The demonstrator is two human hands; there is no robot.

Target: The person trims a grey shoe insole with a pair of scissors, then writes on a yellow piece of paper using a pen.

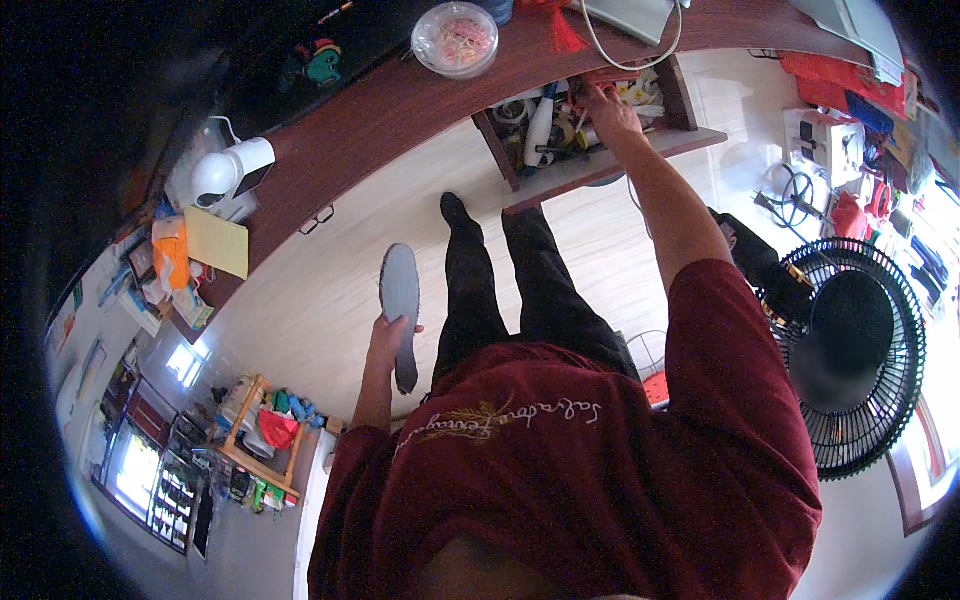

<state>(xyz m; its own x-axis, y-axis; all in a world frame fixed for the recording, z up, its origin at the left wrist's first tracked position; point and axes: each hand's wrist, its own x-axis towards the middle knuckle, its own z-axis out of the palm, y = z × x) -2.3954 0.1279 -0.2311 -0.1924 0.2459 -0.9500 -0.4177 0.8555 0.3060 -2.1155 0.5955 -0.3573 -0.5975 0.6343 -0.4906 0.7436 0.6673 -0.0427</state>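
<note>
The right hand's fingertips are hidden among the clutter in the open drawer under the desk's front edge; what they touch cannot be told. The left hand's palm is covered by the grey insole. The drawer's small items blur together.

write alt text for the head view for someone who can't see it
Seen from above, a standing person holds a grey insole in the left hand while the right hand reaches into an open desk drawer crammed with small items. A black fan stands on the floor to their right, and a clear lidded container sits on the desk.
</note>
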